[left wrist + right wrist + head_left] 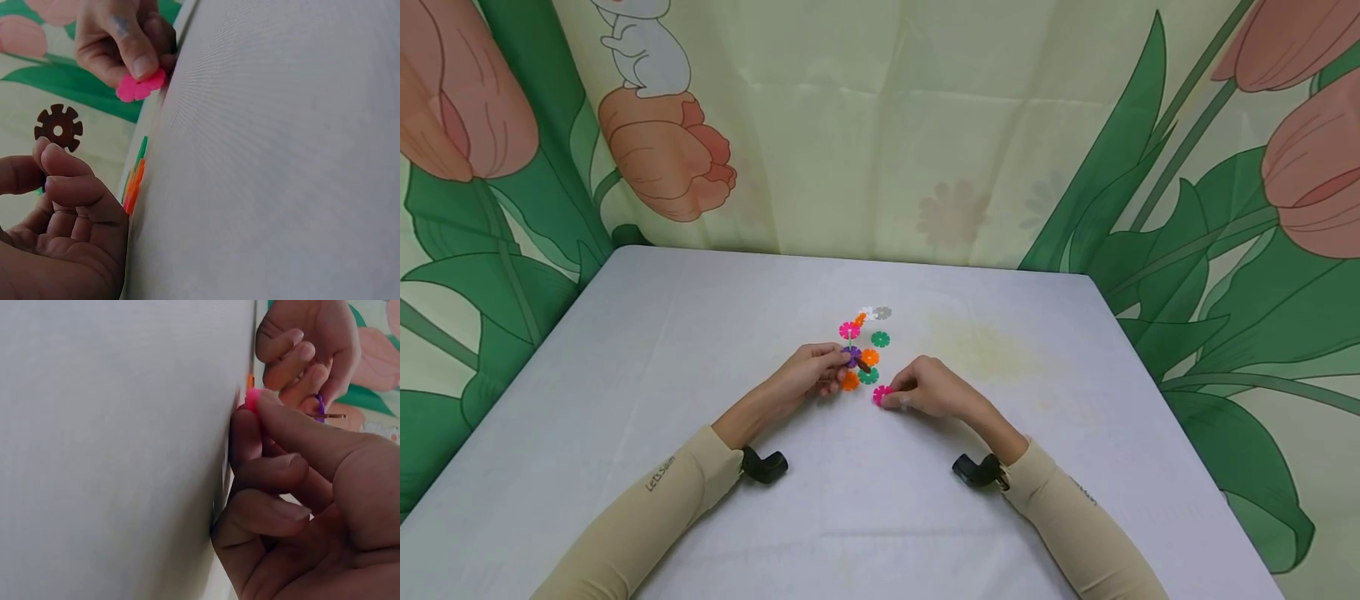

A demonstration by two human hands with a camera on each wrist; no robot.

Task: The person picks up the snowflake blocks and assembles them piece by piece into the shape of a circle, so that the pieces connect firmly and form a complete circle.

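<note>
My left hand [808,371] pinches a purple notched plastic disc [852,357] between thumb and fingertips. A brown notched disc [46,131] crosses the purple one at an angle and appears slotted into it. Just to the right, my right hand [932,387] holds a bright pink notched disc [140,89] between thumb and index finger, low over the table. The two held pieces are apart. Beyond the purple disc, another pink disc [849,331] and a small orange one [860,319] stand in line; whether they join the held piece, I cannot tell.
Loose discs lie around the hands: a green one [880,339], an orange one [870,357], another green one [868,376] and an orange one [849,382]. White [868,313] and grey [883,312] discs sit farther back. A white cloth covers the table [700,308]; a printed curtain [865,167] hangs behind.
</note>
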